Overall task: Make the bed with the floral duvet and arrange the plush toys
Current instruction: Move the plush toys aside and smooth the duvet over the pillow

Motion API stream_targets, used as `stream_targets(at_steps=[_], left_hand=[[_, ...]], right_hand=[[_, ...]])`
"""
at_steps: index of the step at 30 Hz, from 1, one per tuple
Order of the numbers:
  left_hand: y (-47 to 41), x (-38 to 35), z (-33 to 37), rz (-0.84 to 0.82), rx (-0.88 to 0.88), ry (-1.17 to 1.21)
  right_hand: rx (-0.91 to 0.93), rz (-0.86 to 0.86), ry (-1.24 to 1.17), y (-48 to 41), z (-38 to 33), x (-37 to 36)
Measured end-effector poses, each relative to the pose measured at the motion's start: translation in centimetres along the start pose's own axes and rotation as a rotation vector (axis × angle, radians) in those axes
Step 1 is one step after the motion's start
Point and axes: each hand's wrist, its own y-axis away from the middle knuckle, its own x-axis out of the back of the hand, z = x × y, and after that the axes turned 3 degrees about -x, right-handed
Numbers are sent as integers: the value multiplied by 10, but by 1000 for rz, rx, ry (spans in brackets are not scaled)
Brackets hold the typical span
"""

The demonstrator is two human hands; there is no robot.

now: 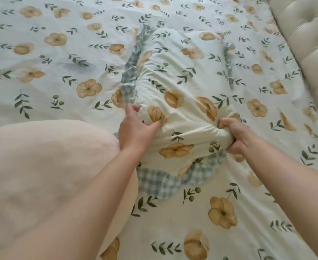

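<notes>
A floral pillow (pixel 180 72) with a blue-and-white checked frill lies in the middle of the bed, on a sheet (pixel 51 53) of the same yellow-flower and green-leaf print. My left hand (pixel 135 128) clutches the pillow's near left corner, thumb pressed into the fabric. My right hand (pixel 235 136) is fisted around the bunched near right corner. The checked frill (pixel 160 182) hangs loose below my hands. No plush toys are in view.
A plain pale pink cushion or quilt (pixel 41 175) bulges at the lower left, under my left forearm. A cream tufted headboard (pixel 308 34) runs along the upper right edge of the bed.
</notes>
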Motion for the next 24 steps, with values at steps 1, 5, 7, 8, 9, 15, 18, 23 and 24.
stream_targets(at_steps=[1,5,7,8,9,15,18,23,24], left_hand=[[11,-4,4,-46,13,6],[57,-25,23,-181,35,18],[84,-39,34,-245,35,8],[101,-46,37,-276,42,-7],[117,-52,37,-305,59,-17],[218,-82,41,-394,141,-90],[252,-101,57,-484,74,-109],[281,-134,66,-351,205,19],[280,-138,65,-262,269,71]], right_hand=[[27,19,10,2,-3,12],[111,57,-11,8,0,69],[113,90,14,9,12,104],[106,105,36,9,22,121],[94,104,56,8,35,135],[-43,37,76,34,106,208],[-47,56,24,33,121,256],[-40,93,96,29,132,309],[-26,96,170,27,131,310]])
